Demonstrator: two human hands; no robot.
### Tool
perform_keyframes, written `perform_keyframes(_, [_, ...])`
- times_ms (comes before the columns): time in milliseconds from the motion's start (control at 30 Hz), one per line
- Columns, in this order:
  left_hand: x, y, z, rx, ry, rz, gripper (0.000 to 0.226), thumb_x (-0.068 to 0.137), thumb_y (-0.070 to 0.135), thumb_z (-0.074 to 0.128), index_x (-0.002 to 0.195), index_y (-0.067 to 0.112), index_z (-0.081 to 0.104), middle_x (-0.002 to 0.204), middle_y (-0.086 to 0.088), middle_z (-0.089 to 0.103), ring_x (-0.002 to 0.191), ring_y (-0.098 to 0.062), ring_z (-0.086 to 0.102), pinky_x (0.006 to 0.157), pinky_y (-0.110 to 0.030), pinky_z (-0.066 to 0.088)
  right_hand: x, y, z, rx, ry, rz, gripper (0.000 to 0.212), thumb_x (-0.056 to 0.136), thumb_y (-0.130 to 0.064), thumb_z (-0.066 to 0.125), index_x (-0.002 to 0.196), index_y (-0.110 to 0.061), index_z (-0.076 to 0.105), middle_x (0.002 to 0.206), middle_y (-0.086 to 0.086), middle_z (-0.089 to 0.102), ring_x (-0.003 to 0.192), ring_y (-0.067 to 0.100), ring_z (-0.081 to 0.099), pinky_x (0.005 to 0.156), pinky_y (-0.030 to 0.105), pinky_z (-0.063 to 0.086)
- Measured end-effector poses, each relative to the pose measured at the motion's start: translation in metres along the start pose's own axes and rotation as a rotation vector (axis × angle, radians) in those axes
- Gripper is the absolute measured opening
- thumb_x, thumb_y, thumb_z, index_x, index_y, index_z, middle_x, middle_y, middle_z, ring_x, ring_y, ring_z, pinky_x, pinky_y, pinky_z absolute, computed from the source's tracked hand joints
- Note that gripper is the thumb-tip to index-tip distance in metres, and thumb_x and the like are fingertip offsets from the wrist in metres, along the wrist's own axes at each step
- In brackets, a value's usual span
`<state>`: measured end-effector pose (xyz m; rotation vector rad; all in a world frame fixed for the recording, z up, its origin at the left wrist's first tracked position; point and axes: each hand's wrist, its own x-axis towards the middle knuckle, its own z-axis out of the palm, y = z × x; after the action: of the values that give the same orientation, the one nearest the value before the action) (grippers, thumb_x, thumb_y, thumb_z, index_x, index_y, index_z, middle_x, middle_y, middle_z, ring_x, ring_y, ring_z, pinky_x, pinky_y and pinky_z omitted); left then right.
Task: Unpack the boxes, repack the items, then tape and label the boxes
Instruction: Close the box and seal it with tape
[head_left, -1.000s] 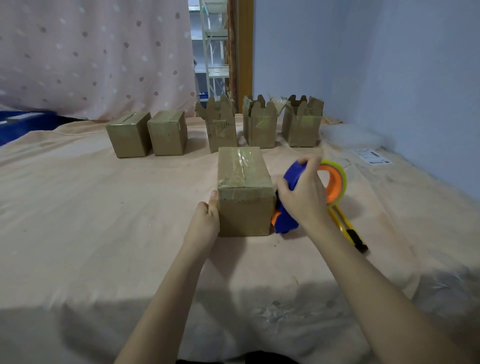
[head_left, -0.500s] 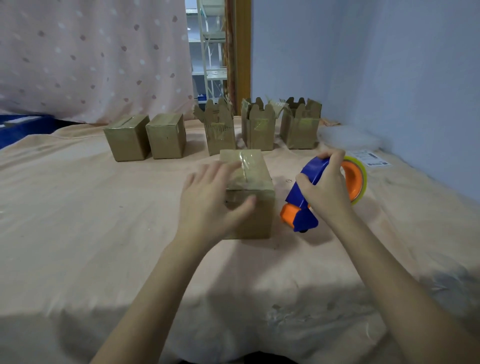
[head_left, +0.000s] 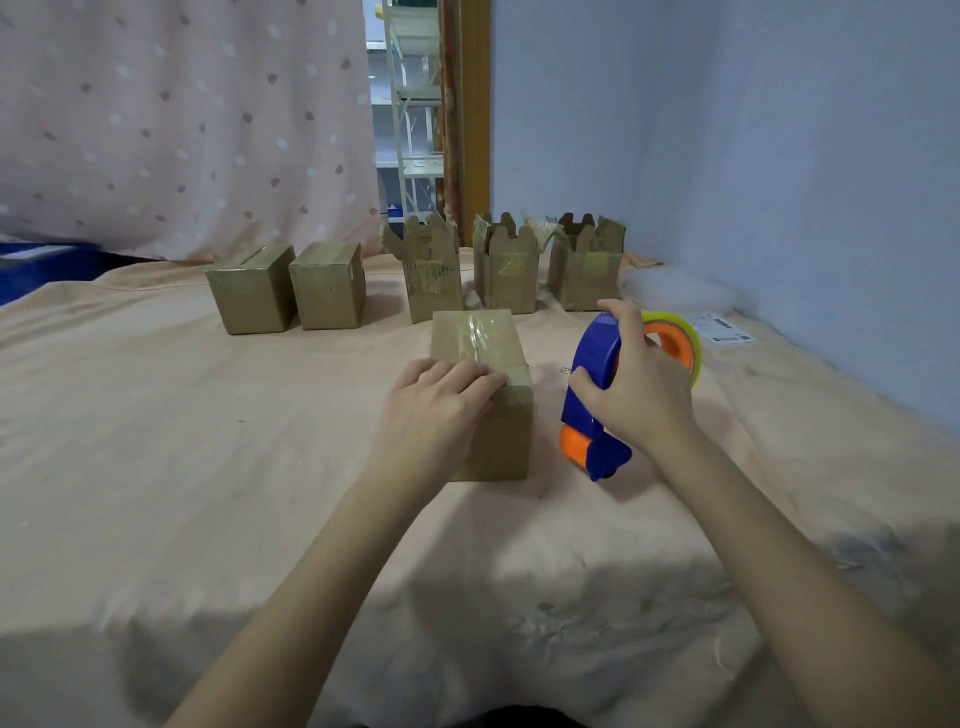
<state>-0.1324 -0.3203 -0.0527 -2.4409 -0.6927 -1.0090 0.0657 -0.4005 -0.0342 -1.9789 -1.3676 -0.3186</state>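
At frame centre, the left hand (head_left: 436, 410) lies flat, fingers spread, on the near top edge of a taped box (head_left: 485, 364), gripping nothing. Just right of it, the right hand (head_left: 636, 387) has its grip closed around a blue tape dispenser (head_left: 592, 410), standing on the peach-covered desk (head_left: 156, 441)

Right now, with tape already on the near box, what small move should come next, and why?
Probably rub the left hand along the tape strip on the near box: it looks wrinkled, and the right hand holds the tape dispenser aside.
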Motion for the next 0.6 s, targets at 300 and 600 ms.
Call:
perform_keyframes(300, [0.004,0.006,-0.007,-0.054,-0.043,-0.042,0.025,0.083,0.015,0.055,0.101,0.02,0.072,0.098,0.002,0.071,0.081,-0.022,0.068,0.076,-0.033,0.049,0.018,0.0,0.008,0.034,-0.034,-0.137,0.096,0.087,-0.029,0.067,0.15,-0.03,-0.005,0.078,-0.002,0.052,0.067,0.018,0.054,0.057,0.027,0.041])
perform_keyframes(600, [0.0,0.004,-0.006,-0.035,-0.089,-0.025,0.033,0.088,0.018,0.043,0.109,0.02,0.069,0.106,0.002,0.069,0.088,-0.022,0.067,0.08,-0.027,0.034,-0.004,0.039,0.037,0.577,-0.111,-0.048,0.085,0.081,-0.001,0.072,0.143,-0.034,0.025,0.11,-0.015,0.053,0.09,-0.01,0.056,0.074,-0.002,0.037])
